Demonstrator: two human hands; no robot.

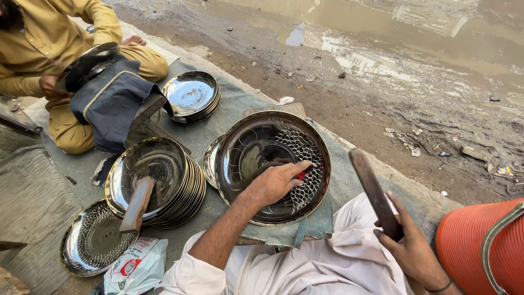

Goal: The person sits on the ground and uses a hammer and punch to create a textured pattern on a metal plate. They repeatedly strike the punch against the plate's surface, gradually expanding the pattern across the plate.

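My left hand (278, 183) pinches a small red tool (301, 175) against a polished steel plate (256, 158) lying on grey cloth before me. My right hand (406, 243) clenches a worn wooden mallet (374, 191). A slanted blow could skid and dent the plate. The tool's tip is hidden.

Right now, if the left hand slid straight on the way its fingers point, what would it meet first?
The left hand points right across the steel plate, so probably the patterned band and far rim of that plate, then the grey mat. Depth is unclear.
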